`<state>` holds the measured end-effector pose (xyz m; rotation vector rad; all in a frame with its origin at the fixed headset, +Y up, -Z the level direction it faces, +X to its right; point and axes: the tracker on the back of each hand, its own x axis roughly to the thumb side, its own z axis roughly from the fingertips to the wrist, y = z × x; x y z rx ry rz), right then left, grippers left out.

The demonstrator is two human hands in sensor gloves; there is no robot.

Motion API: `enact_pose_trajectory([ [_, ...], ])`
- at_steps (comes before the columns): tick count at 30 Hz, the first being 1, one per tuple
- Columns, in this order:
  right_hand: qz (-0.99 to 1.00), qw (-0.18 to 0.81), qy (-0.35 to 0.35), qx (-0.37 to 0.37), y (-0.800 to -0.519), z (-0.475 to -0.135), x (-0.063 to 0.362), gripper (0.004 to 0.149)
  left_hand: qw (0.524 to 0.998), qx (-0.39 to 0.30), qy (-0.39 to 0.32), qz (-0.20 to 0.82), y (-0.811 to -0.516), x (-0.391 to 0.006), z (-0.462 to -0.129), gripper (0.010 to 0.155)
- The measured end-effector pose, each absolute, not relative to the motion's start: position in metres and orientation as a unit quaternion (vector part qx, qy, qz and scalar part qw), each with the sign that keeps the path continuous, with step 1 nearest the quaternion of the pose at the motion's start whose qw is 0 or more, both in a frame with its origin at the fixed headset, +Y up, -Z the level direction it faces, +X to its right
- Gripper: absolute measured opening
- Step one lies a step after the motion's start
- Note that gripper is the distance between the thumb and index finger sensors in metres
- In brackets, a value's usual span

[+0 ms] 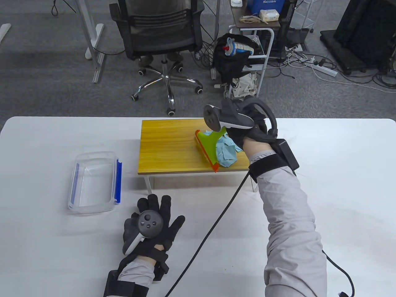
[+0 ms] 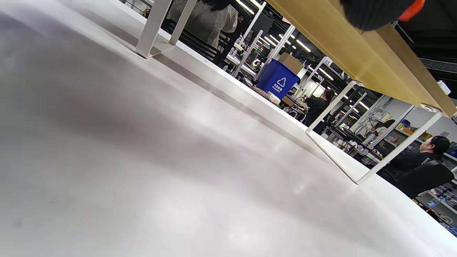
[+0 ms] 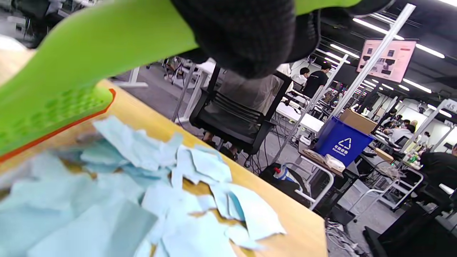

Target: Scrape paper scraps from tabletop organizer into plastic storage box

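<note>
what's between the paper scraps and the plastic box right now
In the table view, the green scraper stands just left of the paper scraps; then bare wooden organizer top and a strip of white table up to the plastic storage box.

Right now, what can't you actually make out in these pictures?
- Right hand fingers on the green scraper: table view, hidden under the tracker.
- Paper scraps: partly covered by scraper and wrist; nearest ones blurred in the right wrist view.
- Storage box: outside both wrist views.

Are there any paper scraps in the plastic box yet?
No, the plastic box holds nothing, and the paper scraps lie on the wooden organizer.
</note>
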<state>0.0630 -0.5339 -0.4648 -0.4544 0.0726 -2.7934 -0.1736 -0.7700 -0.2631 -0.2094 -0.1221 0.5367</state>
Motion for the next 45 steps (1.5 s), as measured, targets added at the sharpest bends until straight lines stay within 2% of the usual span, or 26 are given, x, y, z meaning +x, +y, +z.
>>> enact_pose_trajectory([
  [6,-0.989,0.104,0.058,-0.091,-0.539,-0.47,0.069,0.061,0.957,-0.103,-0.06,0.266,-0.77,-0.174,-0.263,0.082],
  [10,-0.99,0.113,0.058,-0.061,-0.558,-0.471,0.067,0.064,0.956,-0.101,-0.06,0.268,-0.77,-0.174,-0.264,0.082],
  [13,-0.986,0.148,0.034,-0.064,-0.569,-0.469,0.067,0.064,0.956,-0.1,-0.059,0.27,-0.77,-0.175,-0.264,0.082],
  [18,-0.988,0.138,-0.01,-0.061,-0.565,-0.463,0.074,0.067,0.955,-0.101,-0.058,0.271,-0.771,-0.175,-0.264,0.082],
  [22,-0.995,0.071,-0.063,-0.044,-0.564,-0.463,0.088,0.072,0.956,-0.102,-0.057,0.27,-0.771,-0.176,-0.264,0.082],
  [25,-0.993,-0.013,-0.112,-0.02,-0.575,-0.464,0.102,0.076,0.955,-0.101,-0.054,0.272,-0.77,-0.177,-0.264,0.082],
  [26,-0.995,-0.036,-0.096,-0.02,-0.575,-0.462,0.104,0.075,0.955,-0.1,-0.052,0.273,-0.77,-0.178,-0.264,0.082],
  [28,-0.996,-0.087,-0.016,-0.013,-0.575,-0.452,0.117,0.074,0.955,-0.098,-0.047,0.277,-0.771,-0.181,-0.264,0.082],
  [32,-0.986,-0.136,0.088,0.033,-0.571,-0.422,0.154,0.072,0.953,-0.1,-0.038,0.284,-0.773,-0.185,-0.265,0.082],
  [40,-0.955,-0.184,0.183,0.143,-0.589,-0.351,0.255,0.067,0.953,-0.092,-0.034,0.288,-0.774,-0.186,-0.264,0.082],
  [45,-0.942,-0.165,0.223,0.189,-0.63,-0.305,0.301,0.066,0.954,-0.079,-0.028,0.289,-0.775,-0.188,-0.263,0.083],
])
